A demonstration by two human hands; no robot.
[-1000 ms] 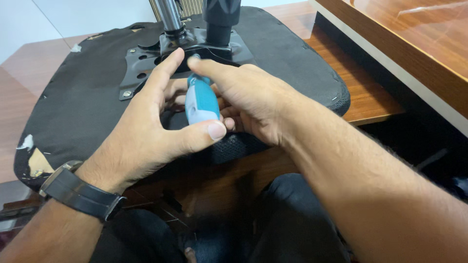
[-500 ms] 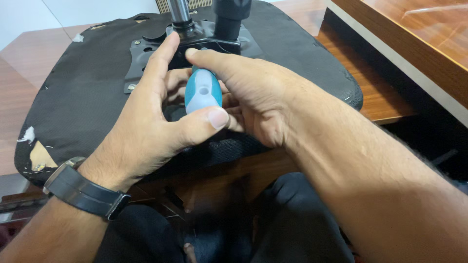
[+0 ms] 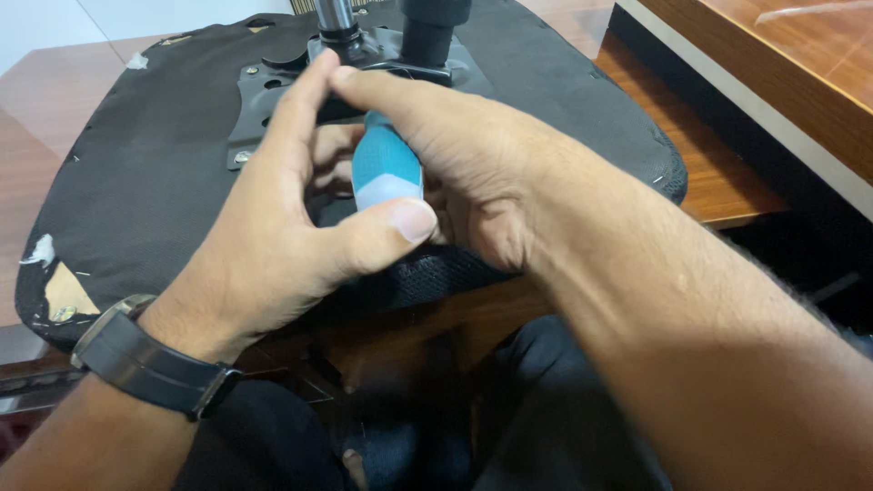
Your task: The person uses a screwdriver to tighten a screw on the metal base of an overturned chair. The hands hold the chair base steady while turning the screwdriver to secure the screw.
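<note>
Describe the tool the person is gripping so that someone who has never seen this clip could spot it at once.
Start at the big black upturned chair seat with its black metal plate near the top. In front of the plate, the left hand and right hand close around a tool handle. It is the only bright thing there: a turquoise grip with a pale grey end cap.

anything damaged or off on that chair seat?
Yes. The upturned seat base has torn black covering at its near-left edge, exposing tan board and white scraps. Both hands hold a blue-handled tool.
</note>
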